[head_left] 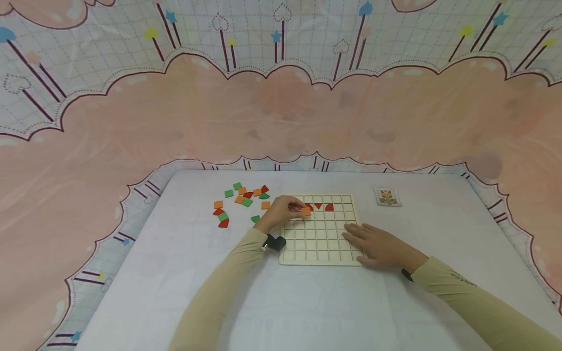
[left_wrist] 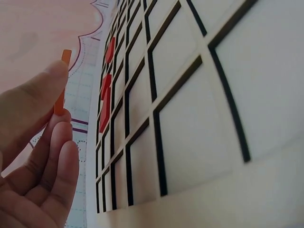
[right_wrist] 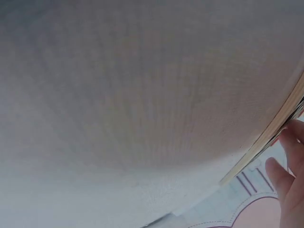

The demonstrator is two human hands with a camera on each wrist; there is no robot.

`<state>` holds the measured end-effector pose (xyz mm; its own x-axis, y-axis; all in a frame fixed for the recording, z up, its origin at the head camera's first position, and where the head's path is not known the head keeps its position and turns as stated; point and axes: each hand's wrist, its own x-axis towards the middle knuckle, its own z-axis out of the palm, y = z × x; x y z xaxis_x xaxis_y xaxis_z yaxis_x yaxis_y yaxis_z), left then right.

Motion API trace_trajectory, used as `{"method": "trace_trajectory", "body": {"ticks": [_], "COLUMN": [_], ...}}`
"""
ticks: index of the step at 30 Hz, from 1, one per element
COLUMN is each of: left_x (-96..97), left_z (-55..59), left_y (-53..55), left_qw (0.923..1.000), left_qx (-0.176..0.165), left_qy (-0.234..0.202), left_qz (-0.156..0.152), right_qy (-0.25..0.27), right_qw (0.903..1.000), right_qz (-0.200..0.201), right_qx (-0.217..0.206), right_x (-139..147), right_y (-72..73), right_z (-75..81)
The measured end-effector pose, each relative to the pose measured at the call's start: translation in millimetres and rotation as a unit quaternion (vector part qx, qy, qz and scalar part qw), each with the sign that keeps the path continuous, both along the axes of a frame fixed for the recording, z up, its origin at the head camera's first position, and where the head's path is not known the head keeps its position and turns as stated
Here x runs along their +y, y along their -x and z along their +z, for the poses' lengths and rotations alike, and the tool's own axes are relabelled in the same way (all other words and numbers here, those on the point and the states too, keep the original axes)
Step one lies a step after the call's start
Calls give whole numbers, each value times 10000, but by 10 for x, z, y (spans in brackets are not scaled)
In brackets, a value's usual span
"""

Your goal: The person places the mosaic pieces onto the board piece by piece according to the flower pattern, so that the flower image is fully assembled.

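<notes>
My left hand pinches an orange square tile between thumb and fingers, over the upper left of a pale wooden grid board. In the left wrist view the same orange tile stands edge-on, apart from the board. Along an upper row of the board lie a red triangle, a red quarter-round tile and another red piece, partly hidden by the held tile. At the board's right edge my right hand rests with its fingers spread; the right wrist view shows only some fingers beside the board's edge.
Left of the board, loose orange, green and red tiles lie scattered, among them an orange square and a green square. A small pattern card with a flower design lies to the right. A white cloth covers the table.
</notes>
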<state>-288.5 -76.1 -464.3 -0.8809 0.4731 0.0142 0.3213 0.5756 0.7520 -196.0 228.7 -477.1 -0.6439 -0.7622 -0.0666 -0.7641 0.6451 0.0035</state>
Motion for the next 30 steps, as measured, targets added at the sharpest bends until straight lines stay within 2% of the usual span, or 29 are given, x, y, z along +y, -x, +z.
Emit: {"method": "trace_trajectory", "body": {"ticks": [11,21,30], "left_x": [144,194,156], "left_z": [-51,-62,-78], "left_y": [28,16,10], "left_qw": [9997,9983,9973], "left_qx": [99,50,86], "left_qy": [218,585,660], "left_qz": [-96,49,295], "right_qy": [42,64,110], "right_qw": [10000,10000,9999], "right_qz": [-14,32,9], "right_qx": [-53,66,67], "right_x": [-17,-13,-22], "right_y": [-16,-16,-25], "right_z": [13,0,-6]}}
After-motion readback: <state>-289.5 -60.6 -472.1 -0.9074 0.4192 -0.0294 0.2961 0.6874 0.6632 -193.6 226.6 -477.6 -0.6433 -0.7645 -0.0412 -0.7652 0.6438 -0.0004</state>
